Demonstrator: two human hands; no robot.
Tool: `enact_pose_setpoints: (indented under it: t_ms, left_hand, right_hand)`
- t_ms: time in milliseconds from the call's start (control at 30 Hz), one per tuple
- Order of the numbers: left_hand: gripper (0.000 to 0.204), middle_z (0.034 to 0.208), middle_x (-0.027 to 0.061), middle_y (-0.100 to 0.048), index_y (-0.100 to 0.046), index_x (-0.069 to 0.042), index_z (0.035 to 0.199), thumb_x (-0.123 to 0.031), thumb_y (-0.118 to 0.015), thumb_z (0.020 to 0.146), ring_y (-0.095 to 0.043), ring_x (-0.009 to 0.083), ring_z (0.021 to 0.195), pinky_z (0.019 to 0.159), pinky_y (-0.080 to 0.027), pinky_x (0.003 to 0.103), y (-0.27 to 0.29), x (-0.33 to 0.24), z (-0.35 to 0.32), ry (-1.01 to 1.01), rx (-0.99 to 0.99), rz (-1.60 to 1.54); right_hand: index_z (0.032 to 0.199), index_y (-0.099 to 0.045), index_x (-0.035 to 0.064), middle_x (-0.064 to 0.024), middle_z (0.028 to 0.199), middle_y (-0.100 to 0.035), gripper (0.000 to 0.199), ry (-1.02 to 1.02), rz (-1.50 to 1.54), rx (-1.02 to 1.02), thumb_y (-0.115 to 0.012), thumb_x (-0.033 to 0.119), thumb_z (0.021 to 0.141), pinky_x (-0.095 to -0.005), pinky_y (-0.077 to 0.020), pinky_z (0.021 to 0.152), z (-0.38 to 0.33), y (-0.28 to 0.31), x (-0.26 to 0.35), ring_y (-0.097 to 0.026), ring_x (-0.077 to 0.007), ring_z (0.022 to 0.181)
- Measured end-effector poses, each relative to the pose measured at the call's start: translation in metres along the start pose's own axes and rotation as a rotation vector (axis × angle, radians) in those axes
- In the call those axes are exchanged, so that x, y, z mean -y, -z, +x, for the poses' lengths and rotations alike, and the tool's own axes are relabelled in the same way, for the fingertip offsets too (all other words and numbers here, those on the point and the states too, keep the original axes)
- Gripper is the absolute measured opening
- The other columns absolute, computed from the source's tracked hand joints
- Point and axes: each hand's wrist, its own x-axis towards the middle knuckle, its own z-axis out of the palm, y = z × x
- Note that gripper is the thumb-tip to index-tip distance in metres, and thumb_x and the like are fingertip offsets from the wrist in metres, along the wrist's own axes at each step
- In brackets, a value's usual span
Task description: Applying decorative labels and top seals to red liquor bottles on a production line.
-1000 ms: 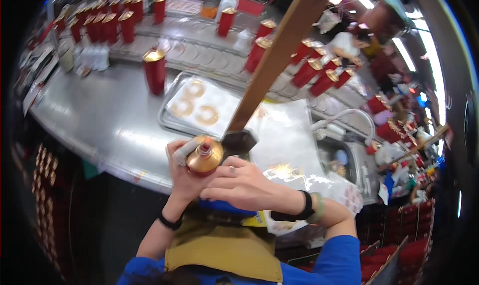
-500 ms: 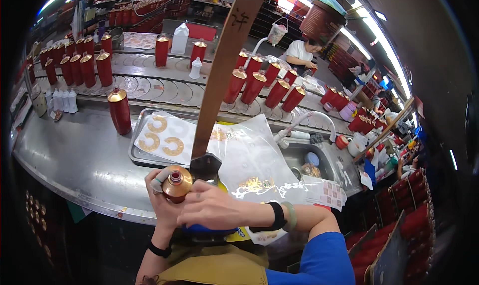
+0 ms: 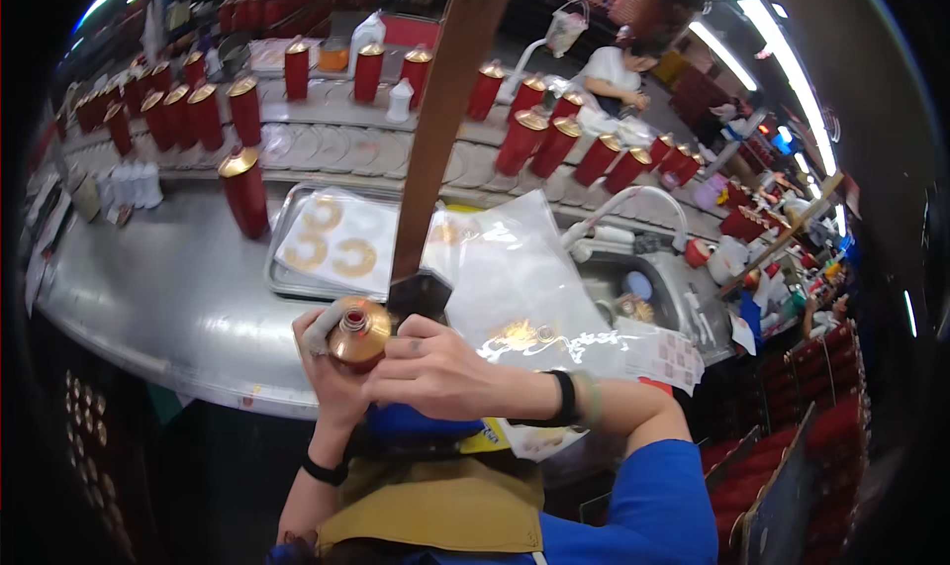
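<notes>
Apparently mid-handling, the left grip (image 3: 334,382) encircles a held bottle (image 3: 368,335) on the near side of the tray (image 3: 269,271); the right grip (image 3: 427,372) curls at the bottle's flank, whether pinching anything cannot be told. That flank is hidden, so what is finished or outstanding cannot be judged. The bottle shows a domed gold shoulder and open reddish neck. Inside the tray, gold crescents (image 3: 353,258) lie on a white sheet (image 3: 376,219); left of it, a standing red bottle (image 3: 244,197).
</notes>
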Motion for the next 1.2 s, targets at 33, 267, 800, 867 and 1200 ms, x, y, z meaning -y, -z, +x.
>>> enact_pose_setpoints:
  t_ms: [33, 267, 800, 867, 1200]
  left_hand:
    - [0.075, 0.124, 0.0117, -0.047, -0.057, -0.005, 0.13, -0.016, -0.092, 0.065, -0.055, 0.0261, 0.113, 0.099, -0.048, 0.039, -0.003, 0.0, -0.001, 0.033, -0.031, -0.03]
    - [0.078, 0.113, 0.0094, -0.048, -0.059, -0.005, 0.126, -0.022, -0.098, 0.061, -0.056, 0.0259, 0.104, 0.093, -0.049, 0.037, 0.004, 0.002, 0.0, 0.046, 0.0, 0.114]
    - [0.089, 0.125, 0.013, -0.043, -0.048, -0.007, 0.135, -0.02, -0.096, 0.061, -0.048, 0.0303, 0.119, 0.101, -0.045, 0.042, -0.001, 0.001, -0.008, 0.097, -0.023, 0.214]
    - [0.085, 0.133, 0.0152, -0.046, -0.047, -0.007, 0.137, -0.015, -0.092, 0.065, -0.05, 0.0318, 0.126, 0.107, -0.046, 0.042, 0.001, 0.002, -0.008, 0.063, 0.019, 0.17]
    - [0.081, 0.131, 0.0163, -0.057, -0.048, -0.006, 0.137, -0.01, -0.089, 0.068, -0.061, 0.0339, 0.12, 0.104, -0.05, 0.042, 0.005, 0.007, -0.015, 0.142, 0.081, 0.015]
  right_hand:
    - [0.096, -0.073, 0.0179, 0.0064, 0.09, -0.069, 0.024, 0.125, 0.065, 0.117, -0.072, 0.01, 0.073, -0.0325, -0.0451, 0.084, -0.001, -0.002, 0.0, -0.062, -0.0145, 0.086]
    - [0.092, -0.077, 0.0183, 0.0097, 0.089, -0.074, 0.028, -0.005, 0.025, -0.029, -0.077, 0.006, 0.067, -0.0294, -0.0427, 0.078, -0.001, -0.001, -0.005, -0.06, -0.0123, 0.072]
    - [0.09, -0.077, 0.0169, 0.0065, 0.089, -0.074, 0.023, -0.206, -0.154, -0.014, -0.08, 0.006, 0.069, -0.0321, -0.0435, 0.083, -0.004, 0.027, -0.01, -0.06, -0.0155, 0.077]
    - [0.09, -0.077, 0.0164, 0.0062, 0.089, -0.074, 0.024, -0.218, -0.158, -0.026, -0.079, 0.005, 0.069, -0.0322, -0.0437, 0.083, -0.005, 0.029, -0.011, -0.06, -0.0154, 0.078]
    - [0.089, -0.077, 0.0112, 0.0003, 0.093, -0.074, 0.026, -0.249, -0.064, -0.082, -0.075, 0.0, 0.065, -0.0355, -0.0519, 0.083, 0.005, 0.006, -0.012, -0.066, -0.0209, 0.086]
